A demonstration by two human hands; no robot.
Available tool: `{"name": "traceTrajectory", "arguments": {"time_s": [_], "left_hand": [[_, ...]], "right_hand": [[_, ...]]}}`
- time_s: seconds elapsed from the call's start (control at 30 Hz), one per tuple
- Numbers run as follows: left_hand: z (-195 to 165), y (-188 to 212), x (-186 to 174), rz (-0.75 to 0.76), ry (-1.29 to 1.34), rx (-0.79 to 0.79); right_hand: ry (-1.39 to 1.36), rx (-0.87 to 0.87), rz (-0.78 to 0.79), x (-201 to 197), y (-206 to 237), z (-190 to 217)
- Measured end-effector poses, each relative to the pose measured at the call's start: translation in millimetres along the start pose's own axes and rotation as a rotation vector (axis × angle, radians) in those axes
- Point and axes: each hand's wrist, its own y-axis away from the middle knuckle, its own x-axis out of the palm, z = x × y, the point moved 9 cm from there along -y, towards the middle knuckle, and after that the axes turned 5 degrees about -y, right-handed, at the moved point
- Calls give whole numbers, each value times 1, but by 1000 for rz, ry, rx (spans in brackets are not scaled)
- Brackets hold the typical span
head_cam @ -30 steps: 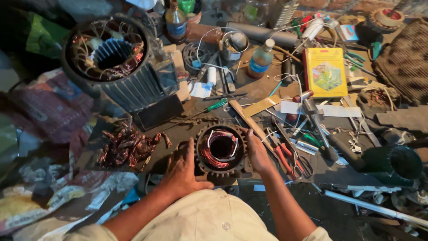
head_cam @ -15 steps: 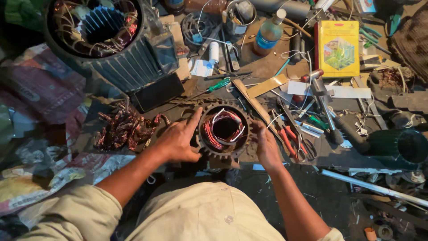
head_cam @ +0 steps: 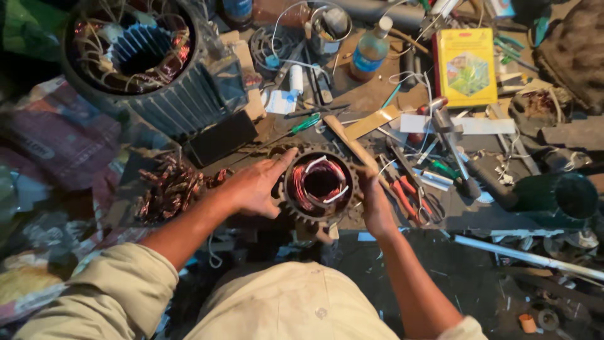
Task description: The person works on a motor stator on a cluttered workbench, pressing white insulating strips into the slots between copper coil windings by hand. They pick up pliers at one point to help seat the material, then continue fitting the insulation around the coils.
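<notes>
Small stator (head_cam: 321,184): dark toothed rim, copper-red windings crossed by white leads. Large stator (head_cam: 141,60): grey-black ribbed shell, reddish-copper coils with pale ties (the inner teeth read bluish-grey). Pile of stripped wire (head_cam: 171,189): copper-brown. Box (head_cam: 466,67): yellow, with a green-and-white picture on its lid. Bottle (head_cam: 370,51): clear blue with a white cap. Screwdriver (head_cam: 304,123): green handle. Pliers (head_cam: 408,195): red grips. Wooden handle (head_cam: 352,146): pale tan. Sleeves and shirt (head_cam: 296,305): plain beige. Cylinder (head_cam: 563,195) at the right: dark green.
</notes>
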Motion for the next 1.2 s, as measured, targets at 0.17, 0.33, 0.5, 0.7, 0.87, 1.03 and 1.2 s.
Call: {"name": "traceTrajectory", "arguments": {"time_s": [0.17, 0.33, 0.5, 0.7, 0.87, 1.03, 1.2], "left_hand": [[5, -28, -2, 392, -107, -214], [-4, -39, -16, 531, -219, -269], [-15, -51, -22, 412, -325, -168], [-60, -27, -55, -160, -217, 23], [-118, -18, -31, -265, 64, 242], [-127, -32, 8, -137, -98, 248], [-119, -33, 11, -176, -60, 240]], "right_hand": [[8, -7, -75, -22, 17, -7], [-3, -77, -73, -24, 33, -15], [73, -59, -115, -34, 36, -16], [100, -174, -146, -59, 53, 16], [122, 9, -131, -53, 63, 1], [-56, -18, -97, -33, 59, -7], [-46, -48, -63, -33, 61, -3]]}}
